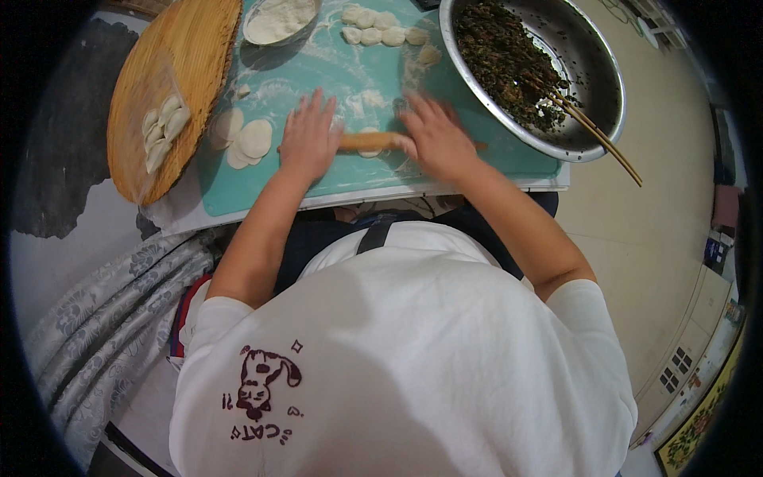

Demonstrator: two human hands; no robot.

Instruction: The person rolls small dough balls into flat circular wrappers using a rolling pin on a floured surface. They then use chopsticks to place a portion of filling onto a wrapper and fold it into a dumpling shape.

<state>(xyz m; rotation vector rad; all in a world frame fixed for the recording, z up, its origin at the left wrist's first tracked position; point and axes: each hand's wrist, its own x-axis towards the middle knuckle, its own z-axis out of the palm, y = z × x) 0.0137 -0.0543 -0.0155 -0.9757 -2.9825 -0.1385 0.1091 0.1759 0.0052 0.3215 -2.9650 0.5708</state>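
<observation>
My left hand [310, 138] and my right hand [440, 136] rest palm-down on a wooden rolling pin [372, 141], one toward each end, with fingers stretched forward. My right hand is a little blurred. Under the middle of the pin lies a small dough disc [369, 154], its edges showing on both sides. All this is on a floured turquoise mat [351, 185]. Left of my left hand, several flat round dough wrappers [254, 141] overlap. Farther back are several small dough pieces [381, 30].
A metal basin [590, 53] of chopped dark green filling [506, 65] stands at the right, chopsticks [602, 140] leaning over its rim. A bowl of flour [280, 21] stands at the back. On a round wooden board [197, 42] at the left, several dumplings [164, 128] lie on clear plastic.
</observation>
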